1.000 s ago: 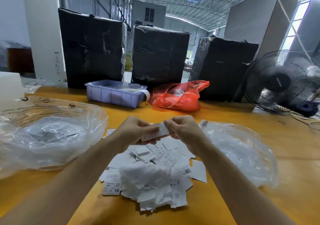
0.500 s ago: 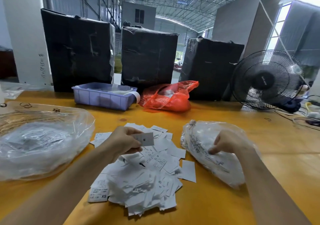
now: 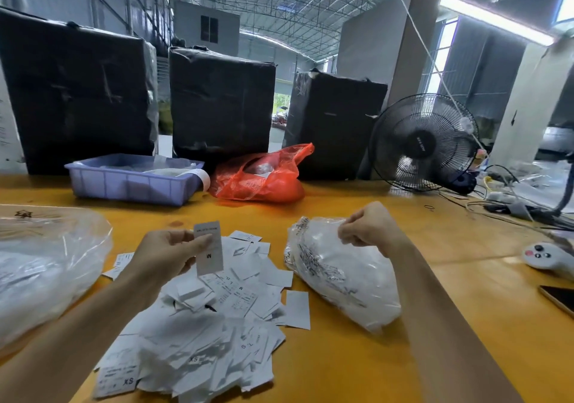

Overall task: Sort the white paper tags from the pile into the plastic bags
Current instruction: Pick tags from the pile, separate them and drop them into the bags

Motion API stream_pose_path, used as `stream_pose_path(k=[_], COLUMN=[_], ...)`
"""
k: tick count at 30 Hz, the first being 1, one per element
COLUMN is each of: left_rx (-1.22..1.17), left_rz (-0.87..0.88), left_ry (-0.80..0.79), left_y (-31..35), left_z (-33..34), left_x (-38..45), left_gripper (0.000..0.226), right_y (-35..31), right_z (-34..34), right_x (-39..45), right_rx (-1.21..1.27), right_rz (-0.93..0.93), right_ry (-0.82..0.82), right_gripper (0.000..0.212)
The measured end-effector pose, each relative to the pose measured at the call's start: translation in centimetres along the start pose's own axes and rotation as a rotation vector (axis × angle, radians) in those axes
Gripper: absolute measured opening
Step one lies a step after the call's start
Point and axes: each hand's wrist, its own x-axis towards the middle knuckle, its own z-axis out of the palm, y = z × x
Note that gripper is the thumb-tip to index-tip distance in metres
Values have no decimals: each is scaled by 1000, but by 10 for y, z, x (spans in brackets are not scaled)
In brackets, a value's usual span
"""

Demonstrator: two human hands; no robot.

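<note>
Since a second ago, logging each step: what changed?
The hands parted. The left hand kept the M tag, turning it upright; the right hand let go and now pinches the right bag. The pile and left bag stayed.

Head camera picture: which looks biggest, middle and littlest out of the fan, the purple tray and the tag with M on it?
1. Fan
2. Purple tray, wider than the fan but much lower, so the top two are close
3. Tag with M, pinched in the left hand, smallest even though it is nearest the camera
</note>
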Motion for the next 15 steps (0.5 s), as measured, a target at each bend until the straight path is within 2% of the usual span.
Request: stream_pose_path(k=[5,8,10,12,15], left_rx=[-186,-366,-462,-494,-388], left_rz=[-41,-32,-40,-67,-114], left_ry=[-38,-140,-244,-358,-461], left_y=[13,25,31,34,34], left_z=[3,2,-1,-7,-11], left_x=[-5,-10,-12,-11,-11], left_gripper=[11,12,24,32,22], right_y=[-40,-65,-77,-83,-87], right_z=[2,22,40,58,80], right_x=[-21,-34,-42,-49,-58], right_rx=[492,630,656,591,458], right_rz=[-120,-214,-230,-252,-386], right_ry=[-216,-362,-410,-390,-361], right_gripper=[15,22,31,34,22])
